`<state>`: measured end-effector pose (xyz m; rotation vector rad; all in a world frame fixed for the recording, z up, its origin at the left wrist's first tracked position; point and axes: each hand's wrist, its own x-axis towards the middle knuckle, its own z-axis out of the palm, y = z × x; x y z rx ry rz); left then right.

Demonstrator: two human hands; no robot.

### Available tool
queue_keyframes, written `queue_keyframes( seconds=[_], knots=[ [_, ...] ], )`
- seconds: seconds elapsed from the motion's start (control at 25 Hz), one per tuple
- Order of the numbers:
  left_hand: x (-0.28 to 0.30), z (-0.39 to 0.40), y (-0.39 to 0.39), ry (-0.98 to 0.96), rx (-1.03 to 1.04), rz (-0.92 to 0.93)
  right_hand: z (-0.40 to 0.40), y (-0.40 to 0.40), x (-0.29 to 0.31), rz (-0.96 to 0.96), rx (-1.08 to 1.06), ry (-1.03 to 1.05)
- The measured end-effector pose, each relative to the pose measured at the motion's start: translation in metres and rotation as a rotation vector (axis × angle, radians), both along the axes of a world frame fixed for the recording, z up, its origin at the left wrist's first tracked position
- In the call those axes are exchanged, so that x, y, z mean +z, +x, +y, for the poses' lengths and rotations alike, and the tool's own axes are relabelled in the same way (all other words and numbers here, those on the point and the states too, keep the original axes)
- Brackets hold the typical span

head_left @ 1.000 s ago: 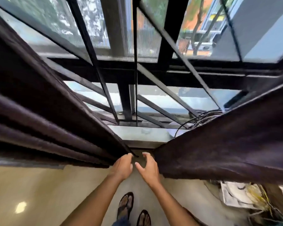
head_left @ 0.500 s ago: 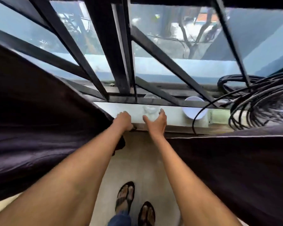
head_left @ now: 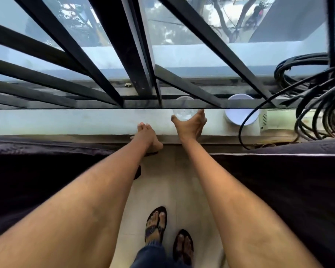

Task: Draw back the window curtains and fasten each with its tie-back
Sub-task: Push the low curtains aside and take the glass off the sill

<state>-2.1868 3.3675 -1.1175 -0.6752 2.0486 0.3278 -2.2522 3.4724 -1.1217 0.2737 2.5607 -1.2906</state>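
Note:
Two dark curtains hang drawn apart, the left curtain (head_left: pixel 46 171) under my left forearm and the right curtain (head_left: pixel 278 180) beside my right forearm. My left hand (head_left: pixel 146 136) rests on the edge of the pale window sill (head_left: pixel 75 120) with its fingers stretched forward, and a dark sliver of curtain shows under its heel. My right hand (head_left: pixel 190 125) reaches onto the sill, thumb and fingers on either side of a clear plastic cup (head_left: pixel 183 113). No tie-back is in view.
Black window bars (head_left: pixel 112 55) rise just behind the sill. A white round bowl (head_left: pixel 240 111) sits on the sill to the right of the cup. Coiled black cables (head_left: pixel 317 97) hang at the far right. My sandalled feet (head_left: pixel 162 233) stand on pale floor tiles.
The view dropped and moved closer to the sill. Both hands left the curtain edges and went forward; the right hand closed in around the clear cup, and the left settled on the sill edge.

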Motion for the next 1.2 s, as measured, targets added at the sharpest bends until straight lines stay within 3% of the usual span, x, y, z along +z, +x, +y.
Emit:
queue_keyframes(
  seconds=[0.12, 0.32, 0.52, 0.6, 0.76, 1.0, 1.2],
  knots=[
    [0.013, 0.002, 0.003, 0.002, 0.049, 0.062, 0.027, 0.021, 0.007, -0.009, 0.018, -0.026],
    [0.034, 0.049, 0.064, 0.004, 0.161, 0.452, 0.084, 0.093, 0.024, 0.017, 0.221, 0.033],
    [0.050, 0.108, 0.158, 0.106, 0.259, 0.482, 0.128, 0.179, 0.052, -0.096, 0.291, 0.044],
    [0.064, 0.131, 0.201, 0.138, 0.191, 0.436, 0.158, 0.213, 0.070, -0.085, 0.287, 0.078],
    [0.079, 0.168, 0.269, 0.205, 0.080, 0.348, 0.215, 0.282, 0.090, -0.107, 0.165, 0.116],
    [0.122, 0.226, 0.311, 0.259, -0.114, 0.467, 0.285, 0.380, 0.137, -0.145, -0.125, 0.113],
    [0.141, 0.287, 0.324, 0.292, -0.257, 0.531, 0.350, 0.433, 0.173, 0.033, -0.295, 0.093]
  ],
)
